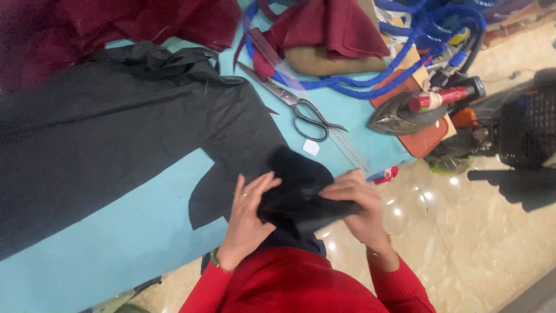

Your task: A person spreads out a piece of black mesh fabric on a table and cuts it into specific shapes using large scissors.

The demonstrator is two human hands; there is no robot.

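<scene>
A small bunched piece of black cloth (298, 188) is held up close to my body, just over the table's near edge. My left hand (248, 215) presses flat against its left side, fingers spread. My right hand (356, 204) is closed around its right end. A large sheet of black fabric (104, 145) lies spread on the light blue table (121, 237), reaching almost to my hands. My sleeves are red.
Large metal scissors (298, 105) and a clear ruler (341, 145) lie beyond the cloth. A clothes iron (414, 110) with a red handle rests on an orange pad at the right edge. Maroon fabric (330, 26), a blue cord (399, 64) and a black basket (530, 124) lie behind and beside.
</scene>
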